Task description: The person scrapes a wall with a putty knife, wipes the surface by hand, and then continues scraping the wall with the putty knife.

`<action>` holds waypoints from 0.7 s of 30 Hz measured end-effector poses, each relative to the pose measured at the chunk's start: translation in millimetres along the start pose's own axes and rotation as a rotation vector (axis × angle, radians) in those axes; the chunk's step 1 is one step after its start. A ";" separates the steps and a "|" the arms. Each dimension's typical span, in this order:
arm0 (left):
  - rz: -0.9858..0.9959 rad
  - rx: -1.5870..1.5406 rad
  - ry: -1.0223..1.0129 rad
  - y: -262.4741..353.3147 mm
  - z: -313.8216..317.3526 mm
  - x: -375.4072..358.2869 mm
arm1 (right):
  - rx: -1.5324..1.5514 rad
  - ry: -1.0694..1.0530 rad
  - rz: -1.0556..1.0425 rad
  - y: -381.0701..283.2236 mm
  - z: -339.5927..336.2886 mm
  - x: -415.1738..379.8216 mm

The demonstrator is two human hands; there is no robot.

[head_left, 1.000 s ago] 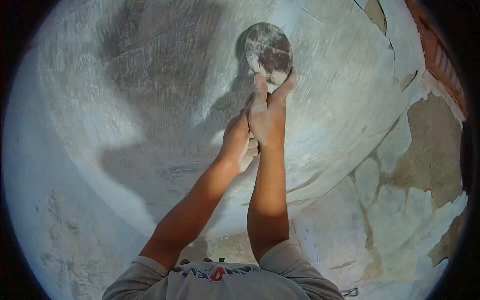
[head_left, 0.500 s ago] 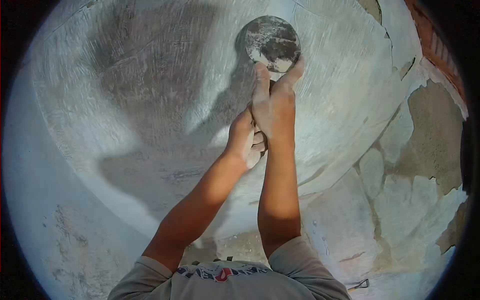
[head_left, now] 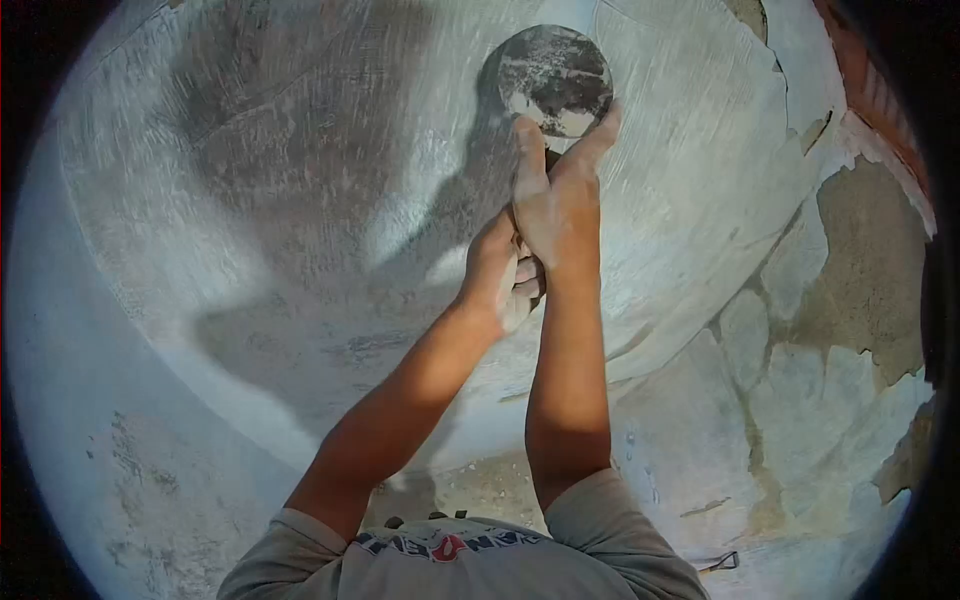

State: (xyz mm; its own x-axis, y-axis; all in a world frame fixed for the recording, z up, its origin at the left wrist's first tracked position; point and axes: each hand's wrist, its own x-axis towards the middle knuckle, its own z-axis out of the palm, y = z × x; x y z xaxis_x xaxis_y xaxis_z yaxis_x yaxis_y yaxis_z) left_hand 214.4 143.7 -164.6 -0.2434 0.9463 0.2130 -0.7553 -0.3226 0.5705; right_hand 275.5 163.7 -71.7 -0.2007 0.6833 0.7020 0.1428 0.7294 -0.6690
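Observation:
A round, flat disc-shaped tool (head_left: 555,75), dark and smeared with white dust, lies against a large curved plaster surface (head_left: 330,240). My right hand (head_left: 560,200) holds its lower edge, with the thumb on the left side and fingers along the right. A short dark part shows between that thumb and forefinger. Just below, my left hand (head_left: 510,275) is closed, its fingers curled beside my right wrist. Whatever those fingers grip is hidden. White dust coats both hands.
Rough stone-like patches and peeling plaster (head_left: 870,270) lie to the right. A reddish-brown ridged piece (head_left: 870,85) is at the upper right. A tool handle with a D-shaped grip (head_left: 722,562) shows at the lower right. A dark shadow falls across the curved surface.
Both hands and the disc-shaped tool have shifted slightly to the right and a little upward. The grip looks the same.

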 end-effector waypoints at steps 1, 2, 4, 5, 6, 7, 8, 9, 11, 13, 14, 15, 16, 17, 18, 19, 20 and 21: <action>-0.025 -0.003 0.100 -2.4 3.0 -6.0 | -0.006 -0.020 0.038 2.9 -0.2 -7.9; -0.050 -0.009 0.202 -8.4 5.9 -20.0 | -0.014 -0.043 0.076 7.2 0.0 -17.8; -0.076 -0.045 0.192 -27.9 -11.3 -41.5 | 0.037 -0.053 0.049 34.1 11.0 -46.2; -0.078 -0.074 0.082 -42.9 -41.5 -46.3 | 0.065 -0.059 0.034 46.2 16.0 -58.6; -0.080 -0.100 -0.031 -39.4 -44.0 -49.8 | 0.099 -0.065 0.045 43.6 16.7 -63.9; -0.055 -0.074 0.018 -39.1 -40.9 -45.2 | 0.074 -0.059 0.046 40.4 15.4 -58.5; -0.033 -0.051 0.073 -40.8 -34.9 -38.4 | 0.046 -0.057 0.053 35.6 11.3 -49.9; -0.014 -0.029 0.132 -34.5 -20.6 -34.4 | 0.018 -0.058 0.064 25.7 6.6 -40.1; 0.016 -0.018 0.041 -21.5 -8.7 -11.2 | -0.034 -0.029 0.026 7.0 0.1 -15.2; 0.013 0.028 -0.010 -4.6 7.5 1.1 | -0.055 -0.013 -0.001 -2.4 -3.6 -0.7; 0.006 0.017 0.034 -6.5 7.7 -1.3 | -0.050 -0.013 -0.010 -2.3 -4.1 1.2; 0.000 0.007 0.075 -10.8 6.1 -7.6 | -0.047 -0.022 0.004 1.7 -2.8 -4.9; -0.007 -0.007 0.117 -16.9 3.0 -15.9 | -0.041 -0.055 0.042 6.8 -2.1 -16.8; -0.024 -0.052 0.028 -29.9 -14.9 -24.6 | -0.036 -0.089 0.081 11.9 -1.4 -28.8; -0.040 -0.097 -0.061 -47.4 -44.0 -32.0 | -0.031 -0.074 0.050 29.5 4.8 -43.8; -0.054 -0.138 -0.151 -55.2 -59.1 -33.6 | -0.022 -0.059 0.018 44.3 11.1 -55.9; -0.060 -0.120 -0.110 -52.1 -56.9 -33.6 | 0.011 -0.071 0.056 45.6 12.6 -63.8; -0.068 -0.103 -0.068 -47.1 -51.0 -36.4 | 0.010 -0.058 0.027 43.4 11.9 -59.3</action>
State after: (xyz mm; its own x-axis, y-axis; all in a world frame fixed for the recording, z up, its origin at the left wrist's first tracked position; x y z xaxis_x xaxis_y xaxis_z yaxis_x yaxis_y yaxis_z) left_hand 227.8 125.6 -239.7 -0.1506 0.9610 0.2319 -0.8280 -0.2508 0.5015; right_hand 282.0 154.5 -145.3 -0.2527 0.6997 0.6682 0.1397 0.7098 -0.6904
